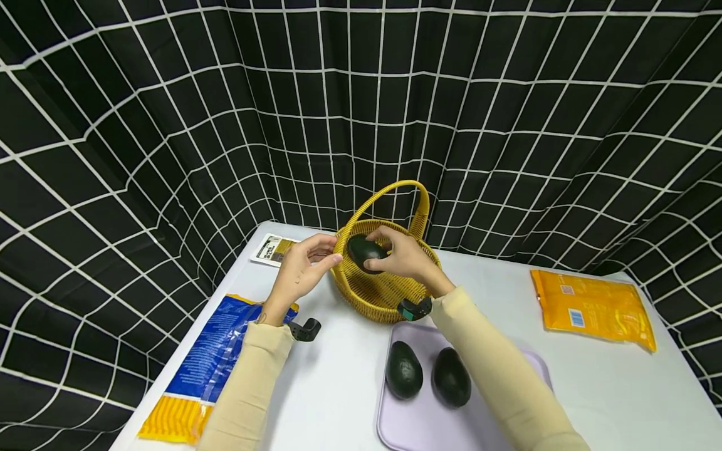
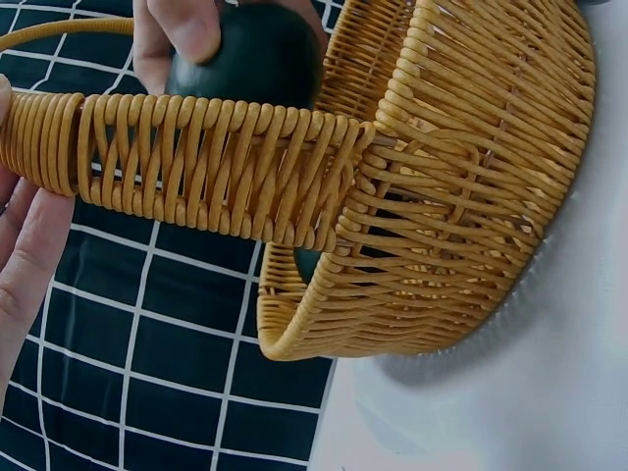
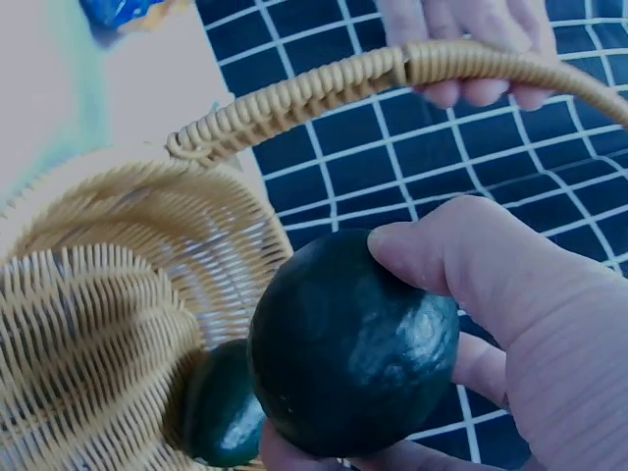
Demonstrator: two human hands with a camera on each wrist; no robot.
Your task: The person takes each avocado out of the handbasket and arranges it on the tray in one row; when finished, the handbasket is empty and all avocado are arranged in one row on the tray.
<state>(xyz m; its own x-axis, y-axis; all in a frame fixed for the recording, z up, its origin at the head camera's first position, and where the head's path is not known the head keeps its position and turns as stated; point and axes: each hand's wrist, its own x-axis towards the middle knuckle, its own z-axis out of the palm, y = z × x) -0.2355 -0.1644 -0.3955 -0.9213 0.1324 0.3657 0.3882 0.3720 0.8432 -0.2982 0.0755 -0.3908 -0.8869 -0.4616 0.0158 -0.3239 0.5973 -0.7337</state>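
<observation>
My left hand point(image 1: 299, 272) holds the handle point(image 1: 389, 189) of a yellow wicker basket point(image 1: 361, 304), thumb on one side and fingers on the other. Above the basket's opening, a dark green avocado point(image 1: 361, 250) is gripped between the thumb and fingers of my right hand point(image 1: 408, 255). The right wrist view shows a second avocado point(image 3: 224, 417) lying inside the basket, below the held one. Two more avocados, one to the left point(image 1: 403, 371) and one to the right point(image 1: 451, 378), lie on a pale purple tray point(image 1: 417, 429) under my right forearm.
A blue and yellow package point(image 1: 211, 357) lies along the table's left side, partly under my left forearm. Behind it is a small white and brown packet point(image 1: 272, 249). An orange package point(image 1: 592, 310) lies at the right. Black cloth with a white grid point(image 1: 485, 138) encloses the white table.
</observation>
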